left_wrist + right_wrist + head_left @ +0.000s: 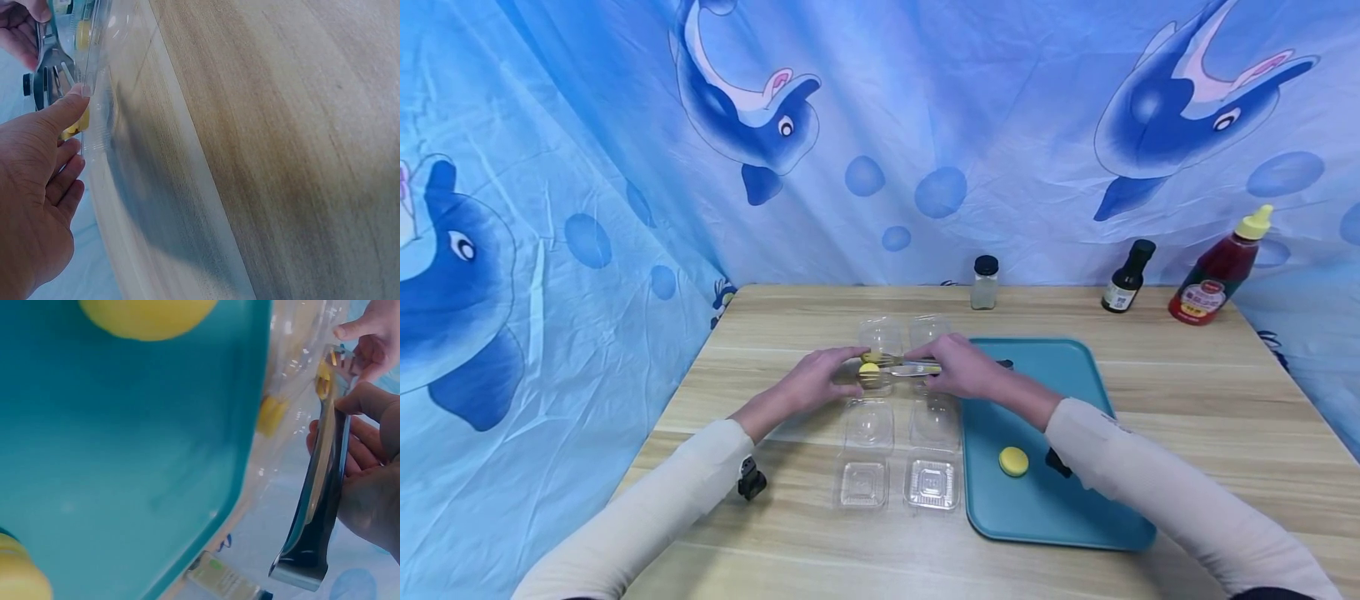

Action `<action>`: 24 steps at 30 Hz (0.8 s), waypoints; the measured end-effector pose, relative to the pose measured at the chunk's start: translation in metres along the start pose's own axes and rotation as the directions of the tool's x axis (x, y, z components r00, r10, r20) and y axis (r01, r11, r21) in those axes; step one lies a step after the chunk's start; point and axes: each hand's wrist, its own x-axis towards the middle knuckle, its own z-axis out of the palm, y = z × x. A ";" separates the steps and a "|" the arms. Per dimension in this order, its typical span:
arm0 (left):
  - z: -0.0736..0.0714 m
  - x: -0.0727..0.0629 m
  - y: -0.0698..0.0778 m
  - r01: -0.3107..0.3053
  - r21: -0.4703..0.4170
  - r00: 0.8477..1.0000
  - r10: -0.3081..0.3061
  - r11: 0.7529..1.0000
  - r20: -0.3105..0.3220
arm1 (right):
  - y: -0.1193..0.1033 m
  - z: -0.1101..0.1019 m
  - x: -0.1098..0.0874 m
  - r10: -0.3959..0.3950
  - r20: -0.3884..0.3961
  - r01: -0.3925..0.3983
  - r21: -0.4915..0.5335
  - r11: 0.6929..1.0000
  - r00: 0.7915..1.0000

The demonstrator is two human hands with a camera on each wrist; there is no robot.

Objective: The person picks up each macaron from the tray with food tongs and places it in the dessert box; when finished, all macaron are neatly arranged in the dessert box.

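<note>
My right hand [961,367] grips metal food tongs [317,487], their forked tips pointing left. At those tips is a yellow macaron [868,368], inside or just over a small clear plastic box [880,387]; I cannot tell whether it rests on the bottom. My left hand [812,382] holds this box by its sides, the thumb [70,107] touching the rim in the left wrist view. Another yellow macaron [1013,462] lies on the teal tray [1060,517]. Through clear plastic, a yellow piece [270,416] shows beside the tray in the right wrist view.
Several clear plastic boxes [932,483] stand in two columns left of the tray. Along the back are a black-capped jar [984,287], a small dark bottle [1126,282] and a red sauce bottle [1213,279]. A blue dolphin curtain [1000,108] hangs behind the wooden table [760,533].
</note>
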 end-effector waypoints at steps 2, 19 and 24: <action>0.000 0.000 0.000 -0.005 0.004 1.000 0.005 1.000 -0.002 | -0.004 -0.001 0.002 0.022 0.013 -0.022 -0.009 1.000 1.000; -0.001 0.000 -0.001 -0.002 -0.009 1.000 0.002 1.000 0.019 | -0.026 -0.005 0.013 0.104 0.041 -0.100 -0.103 0.990 0.994; -0.002 0.000 -0.001 0.008 -0.021 1.000 -0.007 1.000 0.027 | -0.023 -0.004 0.011 0.082 0.034 -0.079 -0.087 0.993 0.996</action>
